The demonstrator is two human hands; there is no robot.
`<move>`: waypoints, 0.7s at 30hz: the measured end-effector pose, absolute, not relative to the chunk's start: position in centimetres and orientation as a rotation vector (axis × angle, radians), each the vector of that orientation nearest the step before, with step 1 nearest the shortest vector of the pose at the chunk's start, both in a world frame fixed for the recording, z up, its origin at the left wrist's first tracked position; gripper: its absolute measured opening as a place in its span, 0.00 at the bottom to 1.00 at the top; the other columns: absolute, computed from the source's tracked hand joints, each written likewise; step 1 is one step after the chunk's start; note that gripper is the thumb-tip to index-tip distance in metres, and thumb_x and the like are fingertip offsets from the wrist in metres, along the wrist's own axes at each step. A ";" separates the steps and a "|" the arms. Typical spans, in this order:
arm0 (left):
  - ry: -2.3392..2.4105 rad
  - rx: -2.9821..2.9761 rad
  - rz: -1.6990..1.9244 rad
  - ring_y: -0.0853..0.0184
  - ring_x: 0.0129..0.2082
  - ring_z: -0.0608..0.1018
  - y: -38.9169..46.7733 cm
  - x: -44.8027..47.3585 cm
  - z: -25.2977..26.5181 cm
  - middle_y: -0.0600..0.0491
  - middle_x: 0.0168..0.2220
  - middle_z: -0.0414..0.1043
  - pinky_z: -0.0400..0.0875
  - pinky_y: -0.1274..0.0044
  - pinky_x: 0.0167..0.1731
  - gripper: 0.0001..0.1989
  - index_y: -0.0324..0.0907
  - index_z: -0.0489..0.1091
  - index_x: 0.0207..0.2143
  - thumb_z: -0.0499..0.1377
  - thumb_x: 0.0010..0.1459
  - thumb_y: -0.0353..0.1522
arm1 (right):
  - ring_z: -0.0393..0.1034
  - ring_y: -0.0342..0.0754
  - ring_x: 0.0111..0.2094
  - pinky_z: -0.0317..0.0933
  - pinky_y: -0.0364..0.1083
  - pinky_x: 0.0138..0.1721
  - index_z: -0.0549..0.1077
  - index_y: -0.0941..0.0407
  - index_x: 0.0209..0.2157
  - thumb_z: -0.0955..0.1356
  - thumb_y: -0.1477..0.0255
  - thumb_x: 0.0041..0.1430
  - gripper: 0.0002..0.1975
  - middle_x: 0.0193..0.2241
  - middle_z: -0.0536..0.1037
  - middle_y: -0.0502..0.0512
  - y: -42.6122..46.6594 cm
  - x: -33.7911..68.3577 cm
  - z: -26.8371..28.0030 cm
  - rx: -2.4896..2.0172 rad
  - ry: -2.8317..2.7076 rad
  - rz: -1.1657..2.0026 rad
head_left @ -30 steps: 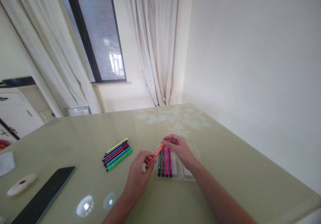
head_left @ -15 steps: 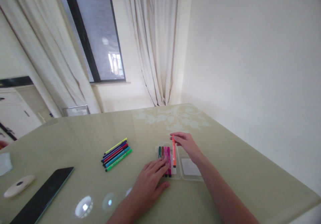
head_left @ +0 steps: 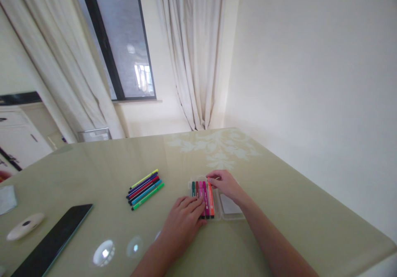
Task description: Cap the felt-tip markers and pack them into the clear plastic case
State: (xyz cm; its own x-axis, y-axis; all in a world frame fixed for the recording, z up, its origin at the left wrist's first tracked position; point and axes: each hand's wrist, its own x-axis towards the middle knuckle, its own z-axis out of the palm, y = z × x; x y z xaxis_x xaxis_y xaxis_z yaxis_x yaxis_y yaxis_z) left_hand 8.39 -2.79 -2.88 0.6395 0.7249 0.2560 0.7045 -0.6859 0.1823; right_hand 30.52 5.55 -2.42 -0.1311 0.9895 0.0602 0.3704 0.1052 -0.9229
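The right hand (head_left: 226, 184) pinches the far end of an orange marker (head_left: 211, 201) between thumb and fingers. From that grip the marker runs back toward the person, at the right end of the row in a clear case (head_left: 218, 215), just beside a magenta marker (head_left: 205, 191); whether it rests fully on the case floor cannot be told. The left hand (head_left: 184, 218) is palm down with its fingers extended, laid over the near part of the row and covering much of the dark green marker (head_left: 193, 188) and the brown marker (head_left: 197, 188). Its fingertips reach the magenta marker, left of the orange one. A pink marker (head_left: 201, 189) lies between the brown and the magenta. The right forearm passes over the lid side, where a white card (head_left: 229, 204) shows. Loose markers (head_left: 145, 190) lie slanted on the tabletop (head_left: 288, 215), well left of the case
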 end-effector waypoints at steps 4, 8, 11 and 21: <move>1.217 2.825 0.480 0.57 0.58 0.75 -2.8 8.5 -3.3 0.52 0.60 0.74 0.66 0.61 0.59 0.20 0.49 0.70 0.59 0.61 0.67 0.39 | 0.78 0.52 0.37 0.69 0.50 0.44 0.83 0.57 0.36 0.69 0.69 0.55 0.11 0.34 0.85 0.57 5.5 30.8 -2.2 -1.413 -1.789 0.810; 1.183 2.842 0.549 0.58 0.61 0.72 -3.2 8.5 -3.2 0.51 0.64 0.69 0.66 0.63 0.60 0.24 0.50 0.65 0.64 0.60 0.67 0.35 | 0.76 0.52 0.35 0.67 0.49 0.40 0.83 0.55 0.36 0.70 0.68 0.56 0.10 0.33 0.85 0.57 5.2 30.8 -2.1 -1.461 -1.877 0.671; 1.072 2.882 0.544 0.60 0.65 0.68 -3.4 8.7 -3.2 0.55 0.67 0.65 0.63 0.64 0.63 0.27 0.53 0.60 0.67 0.56 0.68 0.29 | 0.75 0.52 0.33 0.65 0.49 0.39 0.84 0.53 0.36 0.71 0.68 0.55 0.09 0.34 0.85 0.56 5.0 30.7 -2.0 -1.482 -1.899 0.636; 1.044 2.810 0.564 0.62 0.62 0.71 -3.8 9.4 -3.7 0.56 0.63 0.70 0.64 0.66 0.62 0.27 0.55 0.63 0.65 0.54 0.67 0.26 | 0.74 0.52 0.38 0.63 0.48 0.42 0.83 0.54 0.33 0.72 0.73 0.53 0.06 0.36 0.83 0.57 4.7 30.3 -2.0 -1.544 -1.934 0.569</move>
